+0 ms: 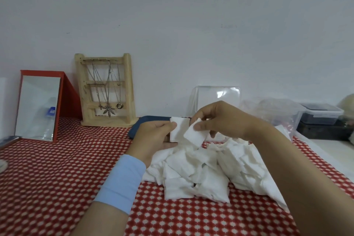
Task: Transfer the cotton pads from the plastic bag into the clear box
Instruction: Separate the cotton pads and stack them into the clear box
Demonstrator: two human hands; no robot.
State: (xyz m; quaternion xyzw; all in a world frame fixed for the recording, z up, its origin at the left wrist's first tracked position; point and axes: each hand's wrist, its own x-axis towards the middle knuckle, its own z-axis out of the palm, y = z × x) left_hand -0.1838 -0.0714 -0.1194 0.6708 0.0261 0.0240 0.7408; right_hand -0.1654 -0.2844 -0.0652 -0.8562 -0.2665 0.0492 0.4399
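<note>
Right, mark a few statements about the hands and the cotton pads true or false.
1. The left hand and right hand both hold cotton pads. True.
2. The pile of pads lies inside the plastic bag. False: it lies on the checked cloth.
3. The wooden necklace stand is left of the clear box. True.
4. The person wears no wristband. False: a light blue wristband sits behind the left hand.

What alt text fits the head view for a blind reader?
The left hand holds a small stack of cotton pads while the right hand pinches one pad, above a loose pile of pads on a red patterned cloth. A clear box and a plastic bag stand behind.
</note>
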